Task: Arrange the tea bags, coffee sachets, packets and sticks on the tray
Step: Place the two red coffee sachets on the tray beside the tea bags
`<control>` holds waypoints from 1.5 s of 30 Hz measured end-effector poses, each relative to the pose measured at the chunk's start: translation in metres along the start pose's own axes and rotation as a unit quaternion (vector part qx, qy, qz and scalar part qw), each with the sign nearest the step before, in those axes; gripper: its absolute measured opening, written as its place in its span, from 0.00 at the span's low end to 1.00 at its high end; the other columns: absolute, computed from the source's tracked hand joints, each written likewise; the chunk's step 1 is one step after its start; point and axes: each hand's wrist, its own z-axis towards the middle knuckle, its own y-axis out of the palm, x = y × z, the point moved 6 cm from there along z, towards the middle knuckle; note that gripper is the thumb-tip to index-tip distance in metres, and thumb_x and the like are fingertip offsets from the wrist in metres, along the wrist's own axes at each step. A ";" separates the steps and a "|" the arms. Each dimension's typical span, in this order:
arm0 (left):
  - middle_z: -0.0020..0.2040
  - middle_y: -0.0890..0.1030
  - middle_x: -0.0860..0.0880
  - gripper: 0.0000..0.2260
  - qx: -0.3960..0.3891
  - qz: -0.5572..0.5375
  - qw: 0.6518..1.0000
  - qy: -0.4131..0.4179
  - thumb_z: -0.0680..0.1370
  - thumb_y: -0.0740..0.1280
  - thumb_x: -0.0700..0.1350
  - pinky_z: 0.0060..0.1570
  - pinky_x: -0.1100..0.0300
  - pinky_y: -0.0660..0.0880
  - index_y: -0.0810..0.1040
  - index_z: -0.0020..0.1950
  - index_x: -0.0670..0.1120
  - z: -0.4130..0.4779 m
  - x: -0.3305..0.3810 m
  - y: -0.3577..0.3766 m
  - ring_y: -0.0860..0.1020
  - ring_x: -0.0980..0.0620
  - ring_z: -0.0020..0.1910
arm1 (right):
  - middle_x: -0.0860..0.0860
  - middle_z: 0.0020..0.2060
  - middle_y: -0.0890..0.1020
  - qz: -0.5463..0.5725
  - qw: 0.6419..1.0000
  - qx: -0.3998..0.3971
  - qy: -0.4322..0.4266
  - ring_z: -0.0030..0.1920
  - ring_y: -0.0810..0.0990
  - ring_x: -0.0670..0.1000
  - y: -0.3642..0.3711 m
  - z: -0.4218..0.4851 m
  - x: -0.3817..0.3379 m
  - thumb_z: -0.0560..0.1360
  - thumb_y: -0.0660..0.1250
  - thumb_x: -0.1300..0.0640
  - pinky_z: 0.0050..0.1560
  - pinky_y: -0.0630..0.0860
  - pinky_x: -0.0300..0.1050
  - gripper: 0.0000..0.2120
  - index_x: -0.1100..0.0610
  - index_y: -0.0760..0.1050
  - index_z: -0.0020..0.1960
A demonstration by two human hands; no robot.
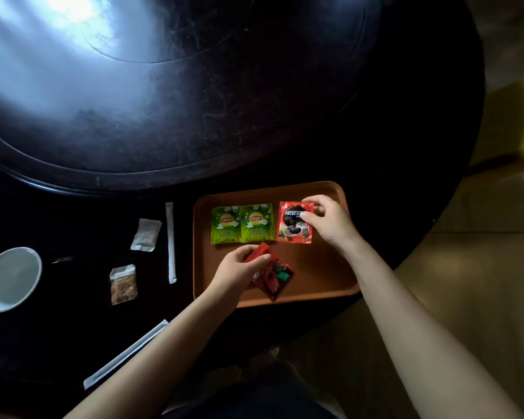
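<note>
An orange tray (321,276) lies on the dark table. Two green Lipton tea bags (226,225) (257,222) lie side by side at its far left. To their right lies a red Nescafe sachet (292,226); my right hand (330,220) pinches its top right corner. My left hand (239,267) grips a second red sachet (273,275), tilted over the tray's near left part. Off the tray to the left lie a white packet (146,235), a clear packet of brown granules (123,284) and two white paper sticks (170,241) (124,355).
A white cup (8,278) stands at the table's left edge, with a small dark spoon-like thing (61,260) beside it. A large round turntable (164,86) fills the table's far side. A yellow chair (508,122) and floor show at the right.
</note>
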 end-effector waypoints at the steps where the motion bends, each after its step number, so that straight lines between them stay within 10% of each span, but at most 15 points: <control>1: 0.45 0.80 0.45 0.03 0.010 -0.001 1.000 -0.001 0.74 0.68 0.42 0.43 0.54 0.79 0.78 0.44 0.50 0.000 -0.002 -0.006 0.80 0.48 0.45 | 0.59 0.54 0.79 -0.019 1.000 -0.014 -0.005 0.53 0.79 0.55 0.003 0.005 -0.001 0.73 0.66 0.62 0.49 0.80 0.50 0.14 0.61 0.72 0.59; 12: 0.44 0.81 0.47 0.03 0.049 0.010 0.999 -0.001 0.74 0.68 0.43 0.36 0.59 0.77 0.78 0.46 0.50 0.006 -0.009 -0.023 0.80 0.48 0.45 | 0.61 0.47 0.80 -0.084 0.996 0.028 -0.028 0.49 0.81 0.56 0.020 0.024 0.002 0.72 0.69 0.60 0.35 0.74 0.40 0.16 0.62 0.71 0.57; 25: 0.43 0.81 0.47 0.01 0.041 -0.009 0.999 -0.007 0.74 0.67 0.44 0.36 0.59 0.78 0.78 0.44 0.50 0.009 -0.006 -0.025 0.80 0.50 0.43 | 0.60 0.53 0.76 -0.207 0.970 0.110 -0.065 0.48 0.77 0.58 0.006 0.009 -0.012 0.73 0.68 0.56 0.49 0.74 0.46 0.19 0.62 0.71 0.60; 32: 0.42 0.82 0.47 0.03 -0.018 -0.066 0.998 0.007 0.74 0.67 0.46 0.41 0.56 0.79 0.80 0.45 0.49 0.014 0.017 0.000 0.81 0.50 0.41 | 0.50 0.42 0.81 -0.060 0.987 -0.146 -0.027 0.44 0.79 0.48 0.029 -0.050 -0.018 0.73 0.67 0.55 0.43 0.73 0.32 0.05 0.55 0.77 0.46; 38: 0.35 0.82 0.46 0.04 -0.032 -0.084 0.996 0.024 0.75 0.66 0.43 0.31 0.63 0.79 0.80 0.46 0.45 0.018 0.029 0.019 0.80 0.55 0.30 | 0.54 0.35 0.79 0.091 0.995 -0.011 0.048 0.34 0.76 0.50 0.000 -0.060 0.001 0.73 0.66 0.62 0.31 0.72 0.39 0.01 0.58 0.75 0.43; 45: 0.32 0.83 0.48 0.04 -0.089 -0.111 0.990 -0.026 0.75 0.65 0.38 0.32 0.64 0.80 0.78 0.49 0.41 0.013 0.020 0.046 0.81 0.56 0.30 | 0.47 0.44 0.81 0.068 0.997 0.002 -0.045 0.48 0.80 0.46 -0.008 -0.079 -0.012 0.75 0.64 0.51 0.49 0.76 0.37 0.07 0.52 0.77 0.49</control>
